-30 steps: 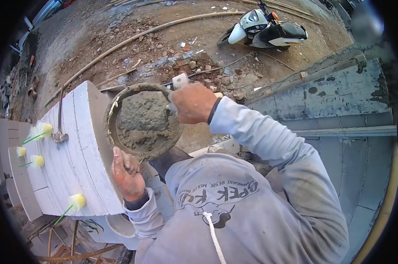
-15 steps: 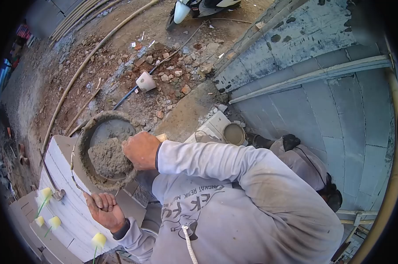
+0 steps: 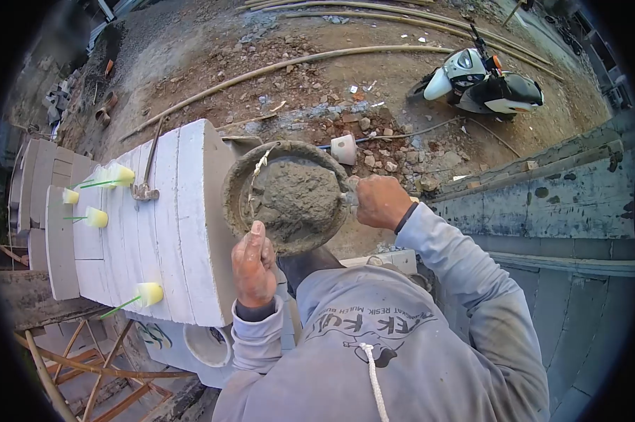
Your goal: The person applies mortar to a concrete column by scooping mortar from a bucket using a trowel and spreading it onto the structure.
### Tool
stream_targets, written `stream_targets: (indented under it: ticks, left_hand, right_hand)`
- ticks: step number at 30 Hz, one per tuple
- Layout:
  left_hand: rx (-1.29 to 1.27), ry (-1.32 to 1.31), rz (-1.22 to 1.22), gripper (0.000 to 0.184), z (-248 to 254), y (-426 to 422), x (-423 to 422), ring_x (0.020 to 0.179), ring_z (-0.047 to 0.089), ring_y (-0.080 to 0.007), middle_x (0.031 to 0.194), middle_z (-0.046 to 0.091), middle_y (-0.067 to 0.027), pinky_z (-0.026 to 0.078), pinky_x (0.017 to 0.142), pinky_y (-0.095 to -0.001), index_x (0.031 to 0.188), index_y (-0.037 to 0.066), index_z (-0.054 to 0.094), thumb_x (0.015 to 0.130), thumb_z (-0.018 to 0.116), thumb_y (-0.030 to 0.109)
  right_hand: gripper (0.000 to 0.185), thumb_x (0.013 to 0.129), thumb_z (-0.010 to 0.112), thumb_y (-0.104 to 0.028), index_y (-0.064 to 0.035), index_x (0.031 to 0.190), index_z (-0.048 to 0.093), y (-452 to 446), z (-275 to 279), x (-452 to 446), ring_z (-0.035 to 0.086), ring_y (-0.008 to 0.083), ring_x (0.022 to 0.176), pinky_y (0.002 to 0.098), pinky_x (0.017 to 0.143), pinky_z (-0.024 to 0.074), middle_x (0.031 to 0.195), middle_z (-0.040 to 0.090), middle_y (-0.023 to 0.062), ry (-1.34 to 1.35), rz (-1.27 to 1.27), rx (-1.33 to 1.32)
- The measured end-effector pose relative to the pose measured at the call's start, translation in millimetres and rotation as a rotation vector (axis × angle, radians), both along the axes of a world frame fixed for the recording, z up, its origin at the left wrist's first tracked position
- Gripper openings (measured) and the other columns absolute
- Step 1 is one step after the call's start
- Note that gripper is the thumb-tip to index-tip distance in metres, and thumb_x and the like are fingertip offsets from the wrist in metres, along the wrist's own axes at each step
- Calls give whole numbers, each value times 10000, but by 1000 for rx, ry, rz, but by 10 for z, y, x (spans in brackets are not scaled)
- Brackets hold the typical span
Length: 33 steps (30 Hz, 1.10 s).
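A round, mortar-caked bucket [image 3: 234, 184] stands in front of me, with a heap of wet grey mortar [image 3: 300, 197] inside. Its thin, crusted handle [image 3: 253, 184] crosses the left side of the opening. My left hand [image 3: 254, 271] is closed at the near end of that handle, fingertips pinching it. At the bucket's right rim, my right hand [image 3: 382, 202] is wrapped around a trowel's handle. A wooden end shows behind the fist, and a mortar-smeared metal part [image 3: 348, 194] of the trowel sticks out toward the mortar. The rest of its blade is hidden.
White blocks [image 3: 191, 211] stand stacked at left, bearing a hammer [image 3: 146, 190] and several cups of pale yellow drink [image 3: 148, 293] with green straws. Beyond the bucket lie a white pail [image 3: 343, 149], rubble and bamboo poles. A scooter [image 3: 472, 81] stands at back right; a grey wall [image 3: 542, 281] borders the right.
My view has swung left, bringing the block stack and scooter further into sight. My right hand has shifted from over the mortar to the bucket's right rim. The left hand stays at the handle.
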<state>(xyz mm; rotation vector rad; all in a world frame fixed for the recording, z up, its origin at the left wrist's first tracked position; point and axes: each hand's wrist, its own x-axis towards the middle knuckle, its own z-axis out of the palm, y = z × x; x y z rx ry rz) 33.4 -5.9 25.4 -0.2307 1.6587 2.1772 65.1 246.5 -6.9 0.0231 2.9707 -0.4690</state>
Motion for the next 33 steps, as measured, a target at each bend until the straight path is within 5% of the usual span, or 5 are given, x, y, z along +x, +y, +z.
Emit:
stream_targets:
  ticks: [10,14,16,23,33]
  left_hand:
    - [291,-103,-196,359,-147,-332,-311,413,246,-129,499,315,-15,253,418,-286,627,138,389,956,425,277]
    - [162,-58,-198,439,-77,-251,-257,399,241,-127,487,329,-16,252,415,-278,626,143,411,988,363,389]
    - [85,-39,-210,444,-90,-199,-208,411,259,-121,491,334,-15,258,422,-267,630,151,415,994,341,395]
    - [-36,-5,-149,463,-85,-17,-63,429,286,-122,520,334,0,264,414,-279,624,137,393,971,389,443]
    - [-71,-42,83,446,-45,-8,-14,389,229,-72,500,281,45,200,364,-245,609,169,359,978,431,410]
  right_hand:
    - [253,669,652,-216,10,783,644,1069,1061,1134,627,397,747,445,693,501,745,632,225,101,-355,-180]
    - [268,667,709,-220,-12,813,625,1890,1899,2150,588,256,589,367,564,457,647,592,127,212,-464,-117]
    - [232,671,718,-160,9,786,609,2154,2473,2695,541,125,527,289,505,428,623,550,43,136,-851,-305]
    - [227,888,568,-276,-56,941,546,4055,3746,4459,475,125,497,266,454,421,672,516,26,387,-1595,-404]
    - [239,884,553,-312,-80,829,541,3899,3287,4084,438,122,505,301,482,397,663,481,1,463,-1472,-178]
